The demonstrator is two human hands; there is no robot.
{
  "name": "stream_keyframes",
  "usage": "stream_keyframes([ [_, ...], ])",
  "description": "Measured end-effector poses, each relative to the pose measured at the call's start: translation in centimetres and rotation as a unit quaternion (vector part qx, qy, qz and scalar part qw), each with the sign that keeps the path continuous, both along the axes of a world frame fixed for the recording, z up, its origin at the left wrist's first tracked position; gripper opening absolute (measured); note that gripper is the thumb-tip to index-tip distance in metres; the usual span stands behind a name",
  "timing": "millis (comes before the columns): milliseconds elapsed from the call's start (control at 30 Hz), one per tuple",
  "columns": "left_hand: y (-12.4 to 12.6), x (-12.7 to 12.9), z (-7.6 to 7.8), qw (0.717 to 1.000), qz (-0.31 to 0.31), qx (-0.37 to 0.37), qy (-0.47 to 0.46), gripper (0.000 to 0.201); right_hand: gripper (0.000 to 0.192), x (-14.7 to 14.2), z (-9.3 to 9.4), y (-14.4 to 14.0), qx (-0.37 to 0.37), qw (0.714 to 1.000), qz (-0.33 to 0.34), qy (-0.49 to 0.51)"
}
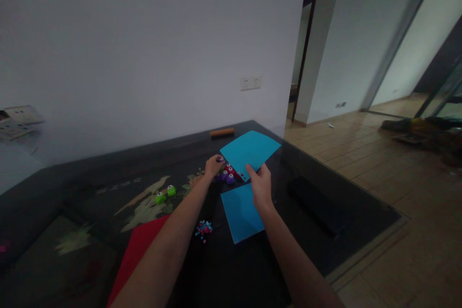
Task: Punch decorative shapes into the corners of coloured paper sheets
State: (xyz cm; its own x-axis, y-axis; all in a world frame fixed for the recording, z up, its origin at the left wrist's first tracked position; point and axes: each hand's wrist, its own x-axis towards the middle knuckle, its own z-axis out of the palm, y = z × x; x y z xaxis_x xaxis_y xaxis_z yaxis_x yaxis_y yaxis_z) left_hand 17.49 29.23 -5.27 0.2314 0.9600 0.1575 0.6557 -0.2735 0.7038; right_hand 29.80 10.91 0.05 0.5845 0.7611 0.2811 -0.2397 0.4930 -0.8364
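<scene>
The right hand (260, 184) has its fingers pinched closed on a blue sheet (250, 150), lifted near the table's (317, 245) far edge. The left hand's (213, 165) fingers curl onto a purple punch (220, 159); whether they grip it is unclear. Another blue sheet (241, 214) lies flat beneath.

Matt blue paper sheet (250, 150) and red paper (139, 250) lie over a glossy dark glass tabletop (224, 269).

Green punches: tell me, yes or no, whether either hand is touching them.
No. The green punches sit apart to the left, while the left hand is at the purple punches.
</scene>
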Motion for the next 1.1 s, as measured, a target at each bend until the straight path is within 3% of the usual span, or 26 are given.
stream_keyframes([
  [167, -0.1, 0.3, 0.5, 0.999, -0.014, -0.038, -0.024, 0.032, 0.027, 0.0, 0.0, -0.1, -0.005, 1.000, 0.007, -0.009],
  [333, -1.5, -0.5, 2.1, 0.990, 0.016, -0.024, -0.138, 0.032, 0.026, -0.2, 0.0, -0.1, -0.013, 1.000, 0.002, -0.018],
  [433, -2.9, -1.5, 3.5, 0.971, 0.028, -0.007, -0.236, 0.031, 0.026, -0.3, 0.1, -0.2, -0.024, 0.999, 0.011, -0.023],
  [567, -5.5, -3.8, 5.5, 0.934, 0.005, -0.018, -0.357, 0.054, 0.028, -0.7, 0.3, -0.3, -0.024, 0.998, 0.041, -0.042],
  [667, -7.9, -6.5, 6.7, 0.911, -0.014, -0.044, -0.410, 0.057, 0.033, -1.1, 0.3, -0.5, -0.034, 0.994, 0.097, -0.043],
  [900, -12.2, -10.7, 7.4, 0.906, -0.041, -0.137, -0.398, 0.052, 0.035, -2.2, 0.2, -1.2, -0.072, 0.965, 0.240, -0.072],
  [1100, -13.1, -12.0, 8.8, 0.928, -0.024, -0.099, -0.359, 0.050, 0.039, -3.0, 0.1, -2.0, -0.112, 0.929, 0.336, -0.109],
])
